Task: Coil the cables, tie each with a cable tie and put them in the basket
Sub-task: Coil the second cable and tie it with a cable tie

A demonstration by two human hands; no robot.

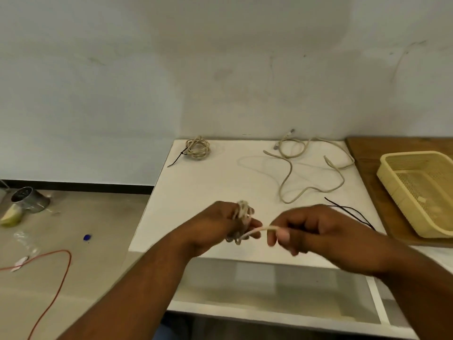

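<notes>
Our coil in work (242, 212) is a beige bundle bunched in our left hand (215, 224), above the near edge of the bench (196, 192). Its short tail (259, 230) runs across to our right hand (308, 229), which pinches it between thumb and fingertips. The left hand is curled round the loops, gripping them. It looks like we're on the last wrap or two. To do it well, we feed the tail under light tension and lay it alongside the loops, not across them. If the left grip slackens, the bundle will likely spring apart. The fingers are blurred, so we can't tell exactly how the loops sit. The black cable ties (350, 211) lie just right of the right hand, near enough to grab one-handed while the left clamps the coil. Further back a loose beige cable (306, 168) sprawls uncoiled. One tied coil (198, 148) sits at the far left corner, not binned yet. At right, the basket (402, 155) sits on a wooden board (362, 148), with no coil visible in it.
</notes>
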